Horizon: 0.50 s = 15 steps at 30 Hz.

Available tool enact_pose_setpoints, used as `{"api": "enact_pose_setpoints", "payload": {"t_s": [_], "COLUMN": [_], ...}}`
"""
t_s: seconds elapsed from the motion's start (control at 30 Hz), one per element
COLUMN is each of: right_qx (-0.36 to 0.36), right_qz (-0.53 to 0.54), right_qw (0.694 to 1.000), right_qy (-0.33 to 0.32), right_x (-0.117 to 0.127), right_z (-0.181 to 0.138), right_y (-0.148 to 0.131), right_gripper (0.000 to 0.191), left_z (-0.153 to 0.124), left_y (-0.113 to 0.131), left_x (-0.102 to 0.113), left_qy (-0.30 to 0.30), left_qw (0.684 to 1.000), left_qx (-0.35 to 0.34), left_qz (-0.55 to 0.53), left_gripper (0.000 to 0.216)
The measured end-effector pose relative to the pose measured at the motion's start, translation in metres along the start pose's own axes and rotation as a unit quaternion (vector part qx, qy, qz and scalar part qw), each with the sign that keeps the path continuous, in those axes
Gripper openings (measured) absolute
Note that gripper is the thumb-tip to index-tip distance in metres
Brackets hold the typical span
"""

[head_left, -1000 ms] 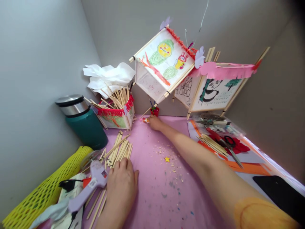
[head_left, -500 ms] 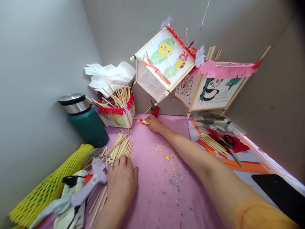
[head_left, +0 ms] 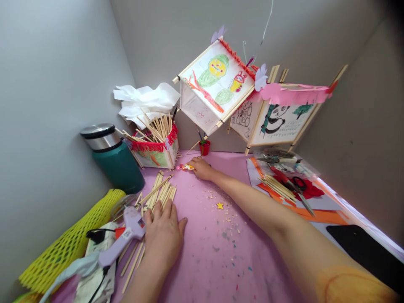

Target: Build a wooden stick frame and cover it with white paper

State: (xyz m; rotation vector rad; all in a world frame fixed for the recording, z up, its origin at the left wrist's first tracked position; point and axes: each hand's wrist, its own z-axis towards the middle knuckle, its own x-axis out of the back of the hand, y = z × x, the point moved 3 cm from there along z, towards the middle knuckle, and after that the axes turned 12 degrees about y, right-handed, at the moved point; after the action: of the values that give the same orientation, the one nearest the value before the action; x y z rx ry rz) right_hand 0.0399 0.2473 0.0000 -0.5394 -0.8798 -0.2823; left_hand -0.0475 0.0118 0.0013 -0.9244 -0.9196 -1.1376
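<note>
My left hand (head_left: pixel 164 233) lies palm down with its fingers spread. Its fingertips rest at the near ends of a bundle of thin wooden sticks (head_left: pixel 164 195). Close by on its left is a lilac hot glue gun (head_left: pixel 121 242). Stretched far forward, my right hand (head_left: pixel 202 168) has its fingers closed at a small colourful ornament (head_left: pixel 188 167), white and orange with pink bits at its left end. The fingers partly cover it, and its exact kind is too small to tell. Behind that hand stands a tiny red pot (head_left: pixel 204 147).
A teal bottle (head_left: pixel 118 166) and a stick-filled paper box (head_left: pixel 151 155) stand back left. A tilted paper lantern (head_left: pixel 217 84) hangs above; a panda lantern (head_left: pixel 280 122) is behind. Scissors (head_left: pixel 303 195) and a black phone-like slab (head_left: pixel 362 248) lie right. A yellow star (head_left: pixel 220 205) lies among shavings.
My right hand has come slightly nearer and to the left, and the small ornament has shifted with it. The fingers of my left hand have spread wider over the stick ends.
</note>
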Motion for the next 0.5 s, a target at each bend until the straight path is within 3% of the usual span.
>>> {"api": "enact_pose_setpoints", "payload": {"t_s": [0.17,0.27,0.4,0.5], "right_qx": [0.092,0.085,0.025,0.018], "right_qz": [0.073,0.082,0.045,0.039], "right_qw": [0.988,0.988,0.998,0.999], "right_qy": [-0.103,-0.095,-0.029,-0.023], "right_x": [0.033,0.047,0.024,0.005], "right_z": [-0.037,-0.036,-0.011,-0.007], "right_y": [-0.014,-0.012,-0.012,-0.020], "right_gripper": [0.026,0.026,0.025,0.028], "left_z": [0.001,0.001,0.002,0.002], "left_y": [0.000,0.000,-0.001,-0.003], "left_x": [0.005,0.006,0.004,0.004], "left_qy": [0.003,0.001,-0.002,-0.002], "left_qw": [1.000,1.000,0.999,0.999], "left_qx": [0.013,0.008,0.018,0.033], "left_qz": [0.021,0.023,0.032,0.041], "left_gripper": [0.054,0.054,0.057,0.060]}}
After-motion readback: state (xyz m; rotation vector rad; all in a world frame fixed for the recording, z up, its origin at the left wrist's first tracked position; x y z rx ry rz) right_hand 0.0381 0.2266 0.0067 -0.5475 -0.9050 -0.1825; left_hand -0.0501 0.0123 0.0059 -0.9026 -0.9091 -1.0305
